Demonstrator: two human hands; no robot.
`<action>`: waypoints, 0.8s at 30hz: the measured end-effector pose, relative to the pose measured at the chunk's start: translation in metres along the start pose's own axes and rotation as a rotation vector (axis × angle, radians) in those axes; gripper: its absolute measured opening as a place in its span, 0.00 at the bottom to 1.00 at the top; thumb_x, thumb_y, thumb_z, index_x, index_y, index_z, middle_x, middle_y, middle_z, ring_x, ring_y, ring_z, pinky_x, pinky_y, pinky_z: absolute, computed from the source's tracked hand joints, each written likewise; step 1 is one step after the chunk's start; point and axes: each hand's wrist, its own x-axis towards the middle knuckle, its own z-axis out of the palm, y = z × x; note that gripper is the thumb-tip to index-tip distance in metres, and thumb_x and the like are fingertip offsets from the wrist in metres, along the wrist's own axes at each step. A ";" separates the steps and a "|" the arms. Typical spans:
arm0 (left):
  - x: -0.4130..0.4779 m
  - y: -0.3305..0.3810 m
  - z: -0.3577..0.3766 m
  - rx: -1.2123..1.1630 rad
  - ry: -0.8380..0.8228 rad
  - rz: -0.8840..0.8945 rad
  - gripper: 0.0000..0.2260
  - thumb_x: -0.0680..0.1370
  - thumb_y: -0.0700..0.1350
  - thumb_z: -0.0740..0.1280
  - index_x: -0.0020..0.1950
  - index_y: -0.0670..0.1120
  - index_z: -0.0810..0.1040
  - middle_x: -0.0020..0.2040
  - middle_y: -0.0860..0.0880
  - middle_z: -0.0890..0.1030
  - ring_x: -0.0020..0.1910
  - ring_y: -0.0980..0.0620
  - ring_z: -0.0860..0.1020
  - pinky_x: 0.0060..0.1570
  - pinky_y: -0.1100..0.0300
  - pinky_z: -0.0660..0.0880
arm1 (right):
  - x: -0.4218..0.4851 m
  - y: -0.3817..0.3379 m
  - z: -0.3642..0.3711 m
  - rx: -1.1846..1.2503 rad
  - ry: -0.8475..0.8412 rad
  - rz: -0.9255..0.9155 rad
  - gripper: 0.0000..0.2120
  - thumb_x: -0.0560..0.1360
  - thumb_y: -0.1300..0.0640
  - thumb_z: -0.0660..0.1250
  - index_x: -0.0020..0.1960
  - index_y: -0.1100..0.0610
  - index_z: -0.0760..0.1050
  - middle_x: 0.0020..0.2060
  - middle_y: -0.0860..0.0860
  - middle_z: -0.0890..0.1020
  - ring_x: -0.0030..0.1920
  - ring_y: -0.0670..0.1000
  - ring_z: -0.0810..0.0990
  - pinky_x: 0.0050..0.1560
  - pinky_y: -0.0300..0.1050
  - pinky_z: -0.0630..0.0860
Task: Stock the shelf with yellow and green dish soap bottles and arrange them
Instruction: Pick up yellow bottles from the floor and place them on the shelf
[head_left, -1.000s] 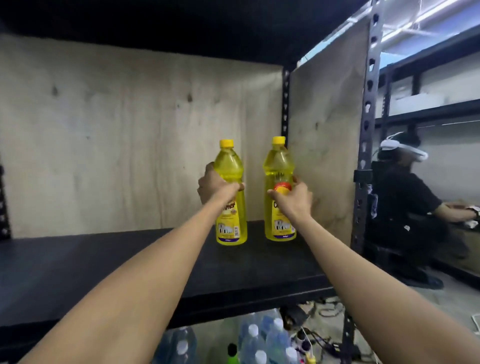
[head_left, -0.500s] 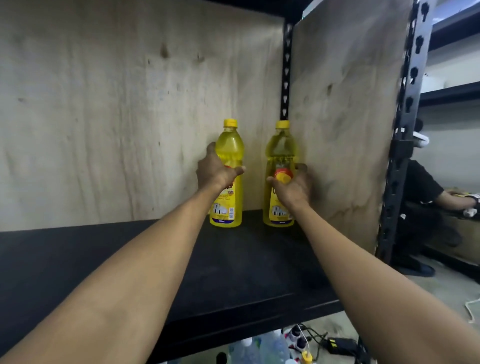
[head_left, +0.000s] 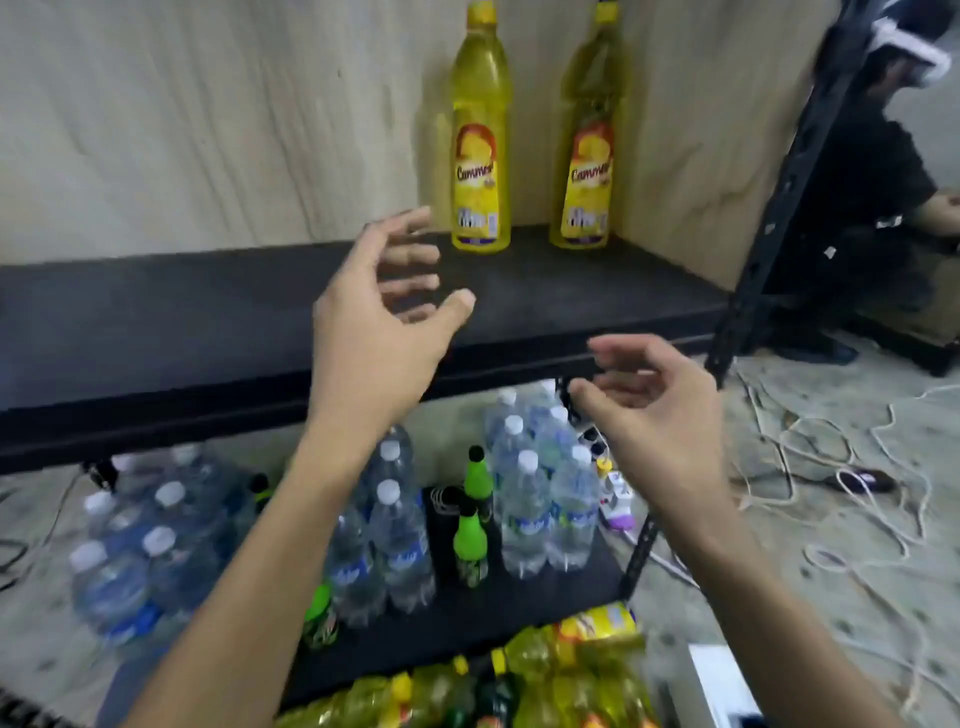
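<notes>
Two yellow dish soap bottles stand upright side by side at the back right of the black shelf (head_left: 156, 322): the left bottle (head_left: 480, 135) and the right bottle (head_left: 589, 140), close to the plywood corner. My left hand (head_left: 384, 317) hovers open over the shelf's front part, empty, fingers spread. My right hand (head_left: 649, 410) is open and empty in front of the shelf's edge, lower and to the right. More yellow and green soap bottles (head_left: 519, 680) lie in a pile at the bottom of the view. Green-capped bottles (head_left: 470, 535) stand on the lower shelf.
Several packs of clear water bottles (head_left: 540, 499) fill the lower shelf and the floor at left. A black perforated upright (head_left: 779, 208) frames the shelf's right side. White cables (head_left: 831, 467) trail over the concrete floor. A person in black (head_left: 883, 171) crouches beyond the upright.
Both hands have let go of the two yellow bottles and pulled back toward me, now open. The camera has tilted down, showing the lower shelf and the pile of bottles.
</notes>
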 end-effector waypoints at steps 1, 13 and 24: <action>-0.043 -0.003 -0.010 -0.045 0.001 -0.003 0.22 0.72 0.40 0.76 0.62 0.57 0.76 0.53 0.52 0.82 0.48 0.55 0.83 0.48 0.65 0.79 | -0.037 0.023 0.001 -0.006 -0.055 0.072 0.14 0.69 0.63 0.77 0.50 0.49 0.82 0.44 0.46 0.85 0.41 0.46 0.83 0.45 0.38 0.81; -0.355 -0.255 0.029 0.408 -0.636 -1.159 0.14 0.71 0.46 0.74 0.56 0.52 0.81 0.53 0.51 0.84 0.53 0.49 0.82 0.47 0.61 0.77 | -0.233 0.300 -0.003 -0.589 -0.421 1.030 0.25 0.68 0.56 0.79 0.63 0.62 0.80 0.58 0.60 0.84 0.60 0.59 0.81 0.57 0.48 0.75; -0.422 -0.337 0.154 0.490 -0.813 -1.412 0.29 0.68 0.56 0.78 0.62 0.41 0.78 0.61 0.43 0.81 0.59 0.43 0.80 0.46 0.58 0.74 | -0.241 0.416 0.010 -0.928 -0.608 1.027 0.37 0.70 0.47 0.76 0.70 0.63 0.67 0.64 0.63 0.76 0.66 0.63 0.74 0.64 0.52 0.72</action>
